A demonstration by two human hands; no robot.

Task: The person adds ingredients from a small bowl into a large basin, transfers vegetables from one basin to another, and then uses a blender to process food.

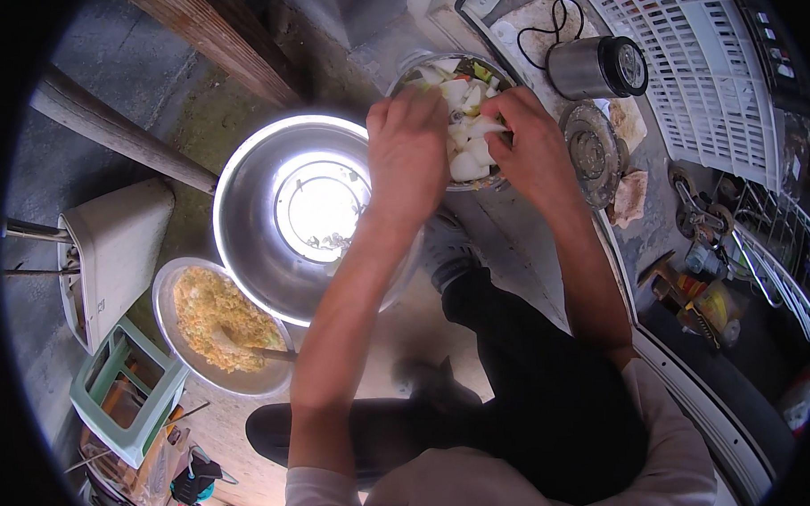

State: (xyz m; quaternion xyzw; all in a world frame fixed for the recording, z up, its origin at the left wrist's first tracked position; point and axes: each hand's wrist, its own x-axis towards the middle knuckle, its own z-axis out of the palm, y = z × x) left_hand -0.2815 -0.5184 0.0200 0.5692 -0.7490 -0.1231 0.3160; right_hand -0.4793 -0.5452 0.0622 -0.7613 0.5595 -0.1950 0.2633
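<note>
Both hands are over a round metal pot (483,183) filled with cut white vegetable pieces (470,158), with some green and orange bits among them. My left hand (411,136) lies over the pot's left side, its fingers bent down onto the pieces; whether it grips any is hidden. At the right side, my right hand (525,138) has its thumb and fingers around the tip of a white piece (485,126). To the left of the pot stands a large steel basin (251,258) with small scraps in its bottom. A smaller metal bowl (170,328) holds a yellow-orange chopped mixture (220,313) and a wooden-handled utensil (271,353).
A steel electric appliance (582,66) with a cord lies at the right, near a round lid (592,153). Beyond are a white plastic basket (699,62) and a wire rack. On the left are a white bin (124,249), a green stool (125,396) and wooden posts (133,135).
</note>
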